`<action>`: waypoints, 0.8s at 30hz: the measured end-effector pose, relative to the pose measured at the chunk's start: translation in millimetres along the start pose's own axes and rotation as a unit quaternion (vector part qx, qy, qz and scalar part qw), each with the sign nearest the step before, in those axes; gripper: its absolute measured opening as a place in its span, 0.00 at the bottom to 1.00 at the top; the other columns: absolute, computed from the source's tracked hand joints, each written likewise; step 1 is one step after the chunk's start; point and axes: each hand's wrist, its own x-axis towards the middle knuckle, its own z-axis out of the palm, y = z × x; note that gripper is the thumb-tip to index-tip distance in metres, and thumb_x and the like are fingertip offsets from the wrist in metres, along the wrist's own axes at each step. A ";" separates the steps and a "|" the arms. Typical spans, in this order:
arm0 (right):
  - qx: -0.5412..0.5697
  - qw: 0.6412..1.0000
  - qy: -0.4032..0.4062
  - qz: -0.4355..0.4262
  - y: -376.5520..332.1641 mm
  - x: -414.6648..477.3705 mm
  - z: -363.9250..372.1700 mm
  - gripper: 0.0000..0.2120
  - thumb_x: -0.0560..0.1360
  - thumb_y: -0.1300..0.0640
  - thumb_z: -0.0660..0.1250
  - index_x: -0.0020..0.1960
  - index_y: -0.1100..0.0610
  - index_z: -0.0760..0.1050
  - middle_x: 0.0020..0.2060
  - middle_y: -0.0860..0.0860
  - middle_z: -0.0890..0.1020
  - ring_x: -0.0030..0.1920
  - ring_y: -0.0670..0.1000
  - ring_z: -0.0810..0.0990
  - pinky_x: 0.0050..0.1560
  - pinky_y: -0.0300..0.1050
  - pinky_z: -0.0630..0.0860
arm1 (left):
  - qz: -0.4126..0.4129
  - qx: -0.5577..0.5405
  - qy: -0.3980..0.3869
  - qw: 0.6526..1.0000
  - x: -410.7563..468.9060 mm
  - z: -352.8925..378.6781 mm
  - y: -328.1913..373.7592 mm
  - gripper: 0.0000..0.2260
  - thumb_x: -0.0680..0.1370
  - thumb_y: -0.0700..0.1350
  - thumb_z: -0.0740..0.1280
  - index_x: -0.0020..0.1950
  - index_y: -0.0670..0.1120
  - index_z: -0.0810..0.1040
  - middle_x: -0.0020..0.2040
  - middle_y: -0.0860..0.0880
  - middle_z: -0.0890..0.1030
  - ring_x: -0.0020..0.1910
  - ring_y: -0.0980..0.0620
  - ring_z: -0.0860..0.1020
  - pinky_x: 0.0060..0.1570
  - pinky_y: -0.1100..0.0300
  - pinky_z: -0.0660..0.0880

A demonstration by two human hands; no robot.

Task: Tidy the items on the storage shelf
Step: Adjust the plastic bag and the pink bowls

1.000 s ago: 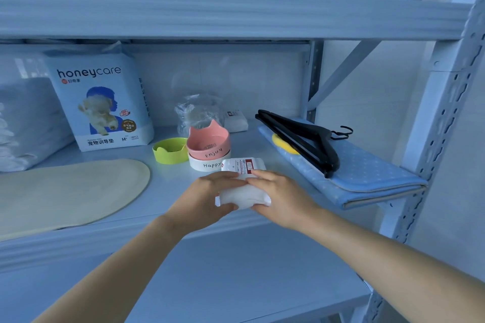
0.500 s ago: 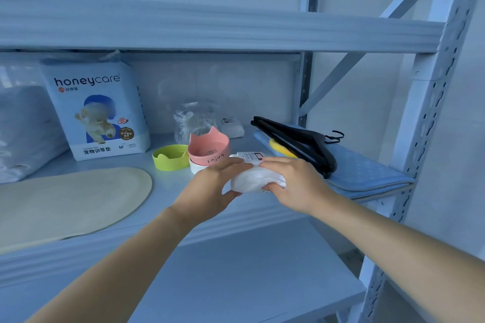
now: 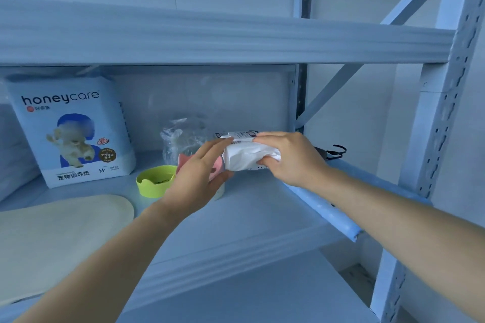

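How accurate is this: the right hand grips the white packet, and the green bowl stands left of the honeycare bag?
One error: the green bowl stands right of the honeycare bag, not left, as the head view shows. The right hand does grip the white packet.

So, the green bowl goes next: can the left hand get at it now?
Probably yes. The left hand is open, just touching the pack the right hand grips, and the green bowl sits uncovered beside its wrist, nothing between.

honeycare pack (image 3: 70,131) upright, rear left — green bowl (image 3: 154,182) near beige mat (image 3: 57,238).
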 end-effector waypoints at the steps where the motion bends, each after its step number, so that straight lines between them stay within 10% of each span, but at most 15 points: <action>1: 0.003 1.000 -0.009 -0.005 6.1 7.4 3.3 0.11 0.68 0.64 0.69 0.50 0.57 0.80 0.42 0.47 0.82 0.41 0.51 0.75 0.40 0.42 0.72 | 0.001 -0.003 -0.007 1.000 6.7 1.0 -5.3 0.25 0.77 0.45 0.66 0.72 0.53 0.64 0.68 0.58 0.67 0.61 0.59 0.70 0.57 0.66 0.70; 24: 0.007 0.997 -0.071 -0.006 133.5 181.5 119.0 0.03 0.69 0.60 0.69 0.43 0.58 0.78 0.38 0.52 0.81 0.40 0.53 0.76 0.39 0.46 0.71 | -0.132 0.254 -0.179 0.941 157.5 38.3 -205.3 0.22 0.80 0.51 0.59 0.74 0.52 0.61 0.73 0.50 0.66 0.70 0.49 0.66 0.69 0.54 0.63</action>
